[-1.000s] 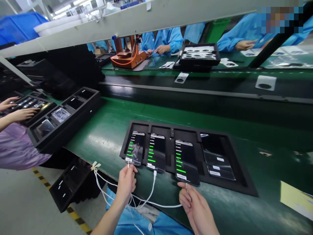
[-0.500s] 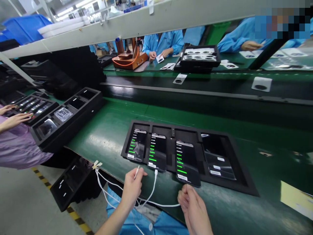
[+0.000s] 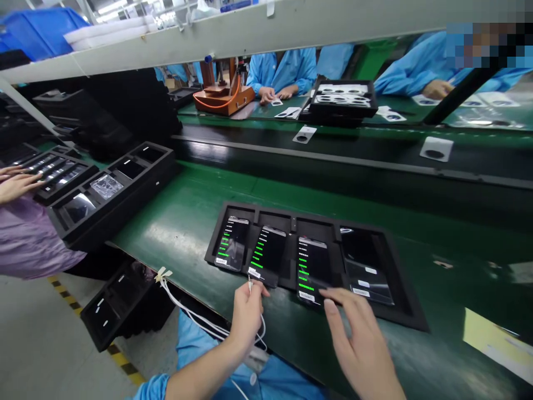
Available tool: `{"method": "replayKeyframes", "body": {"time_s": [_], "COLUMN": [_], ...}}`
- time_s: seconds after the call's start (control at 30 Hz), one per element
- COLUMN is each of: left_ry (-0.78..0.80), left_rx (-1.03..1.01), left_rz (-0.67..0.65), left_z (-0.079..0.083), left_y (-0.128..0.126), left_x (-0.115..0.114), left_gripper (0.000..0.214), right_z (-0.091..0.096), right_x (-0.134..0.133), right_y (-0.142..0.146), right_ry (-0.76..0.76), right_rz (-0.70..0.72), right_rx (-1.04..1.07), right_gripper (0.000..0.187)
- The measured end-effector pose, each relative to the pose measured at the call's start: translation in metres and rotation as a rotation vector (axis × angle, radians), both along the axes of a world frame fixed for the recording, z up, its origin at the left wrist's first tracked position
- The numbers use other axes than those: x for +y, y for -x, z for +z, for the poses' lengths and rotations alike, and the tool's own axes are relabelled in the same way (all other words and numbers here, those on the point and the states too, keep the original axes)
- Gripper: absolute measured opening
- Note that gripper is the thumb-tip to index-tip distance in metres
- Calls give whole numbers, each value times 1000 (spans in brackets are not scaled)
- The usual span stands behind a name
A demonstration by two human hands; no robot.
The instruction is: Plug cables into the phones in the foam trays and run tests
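My left hand (image 3: 249,311) is closed around a white cable plug (image 3: 250,284), close to the bottom edge of the second phone (image 3: 270,253). That phone lies slightly tilted in a black foam tray (image 3: 410,311). My right hand (image 3: 360,339) has its fingers apart, fingertips at the lower right of the third phone (image 3: 312,269). Green and white text lines show on the second and third phones and on the first phone (image 3: 232,243). A dark-screened phone (image 3: 366,266) with white labels lies in the right compartment. White cables (image 3: 189,313) run from the table edge to my left hand.
Another black tray (image 3: 120,194) stands at the left, beside a co-worker's hands (image 3: 19,183). A yellow paper (image 3: 495,339) lies at the right. Beyond the dark channel, co-workers in blue handle white cards near a card-filled box (image 3: 343,100). A grey beam (image 3: 233,41) crosses above.
My right hand has let go at the third phone's bottom edge and opened over its lower right. My left hand moved right to the second phone, whose plugged cable no longer shows there.
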State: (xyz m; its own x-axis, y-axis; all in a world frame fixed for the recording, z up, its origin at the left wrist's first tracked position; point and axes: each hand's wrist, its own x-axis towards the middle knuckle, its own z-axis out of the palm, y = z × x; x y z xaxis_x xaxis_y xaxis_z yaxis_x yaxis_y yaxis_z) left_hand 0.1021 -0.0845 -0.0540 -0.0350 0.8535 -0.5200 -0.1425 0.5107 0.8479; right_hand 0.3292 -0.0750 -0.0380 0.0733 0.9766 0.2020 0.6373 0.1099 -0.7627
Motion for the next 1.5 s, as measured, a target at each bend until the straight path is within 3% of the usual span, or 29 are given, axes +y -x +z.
{"method": "replayKeyframes", "body": {"time_s": [0.13, 0.3, 0.43, 0.57, 0.63, 0.73, 0.87, 0.97, 1.13, 1.3, 1.5], "left_ry": [-34, -113, -373, -549, -506, -430, -455, -458, -479, -537, -592], "left_rx": [42, 148, 489, 806, 940, 1093, 1106, 1093, 1047, 952, 944], "left_rz": [43, 149, 197, -70, -231, -398, -414, -404, -367, -283, -257], "left_z": [4, 12, 30, 49, 55, 58, 54, 51, 50, 53, 56], "left_y": [4, 34, 74, 95, 96, 96, 97, 99, 100, 98, 99], "left_x": [0, -2, 5, 36, 51, 58, 45, 37, 33, 28, 27], "left_gripper": [39, 37, 38, 37, 42, 44, 42, 42, 41, 38, 36], "right_z": [-10, -17, -8, -3, -4, -7, -8, -4, -1, -15, -18], "right_x": [36, 30, 37, 67, 73, 62, 37, 34, 44, 61, 89], "right_y": [0, 0, 22, 68, 83, 89, 85, 81, 41, -8, -16], "right_ry": [-91, -122, -164, -186, -200, -212, -184, -165, -175, -90, -75], "right_rz": [87, 145, 210, 307, 351, 391, 398, 408, 295, 133, 97], "right_rx": [-230, -251, -265, -410, -461, -477, -454, -430, -323, -345, -378], "right_gripper": [54, 43, 39, 51, 51, 50, 50, 50, 47, 51, 51]}}
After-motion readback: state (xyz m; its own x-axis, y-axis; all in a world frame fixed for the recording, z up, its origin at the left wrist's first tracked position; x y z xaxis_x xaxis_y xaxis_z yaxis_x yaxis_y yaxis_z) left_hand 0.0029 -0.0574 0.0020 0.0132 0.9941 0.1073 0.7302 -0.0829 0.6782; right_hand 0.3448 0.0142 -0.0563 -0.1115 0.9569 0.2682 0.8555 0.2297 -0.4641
